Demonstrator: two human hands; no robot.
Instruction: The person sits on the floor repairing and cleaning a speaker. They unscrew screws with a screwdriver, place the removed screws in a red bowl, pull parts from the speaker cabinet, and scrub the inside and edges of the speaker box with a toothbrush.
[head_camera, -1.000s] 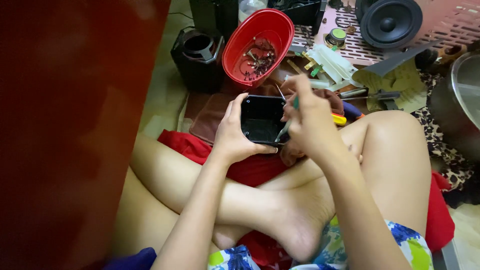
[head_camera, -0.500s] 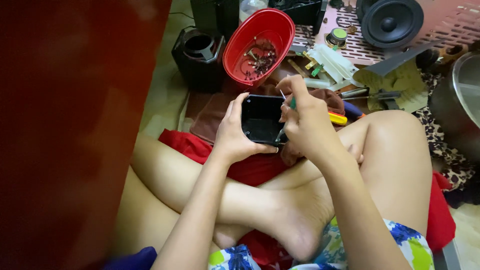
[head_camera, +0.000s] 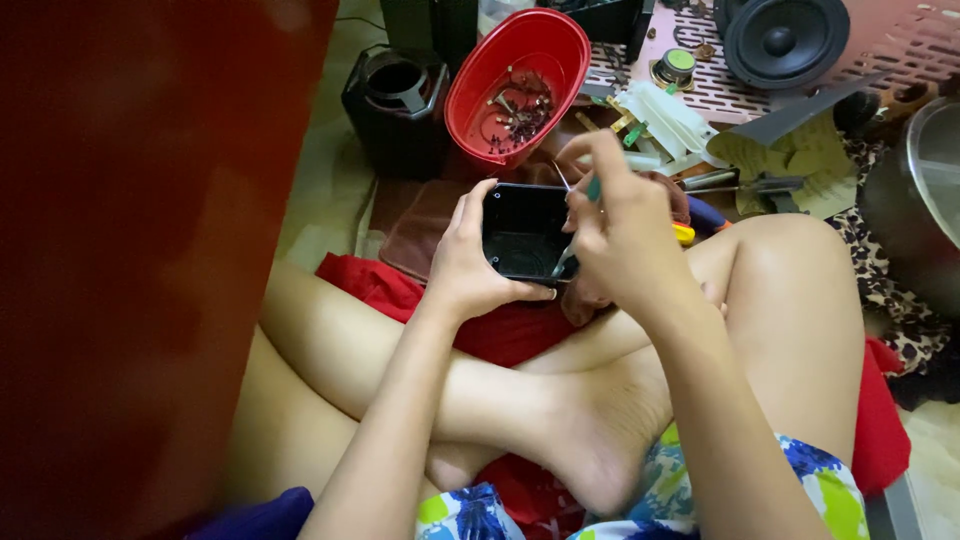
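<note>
A: Black, a small open box (head_camera: 528, 232) sits in the middle, above crossed bare legs. What holds it?

B: Left hand (head_camera: 470, 265), fingers curled round its left edge and underside. Right hand (head_camera: 625, 235) is closed on a thin tool (head_camera: 575, 225) with a green grip, tip down inside the box.

A: And around them?

B: Just beyond the box, a red oval bowl (head_camera: 560, 45) of small dark parts. Left of it, a black speaker shell (head_camera: 395, 110). At top right, a round speaker cone (head_camera: 785, 40) on pink perforated sheet (head_camera: 900, 45). Under the legs, red cloth (head_camera: 370, 285).
</note>
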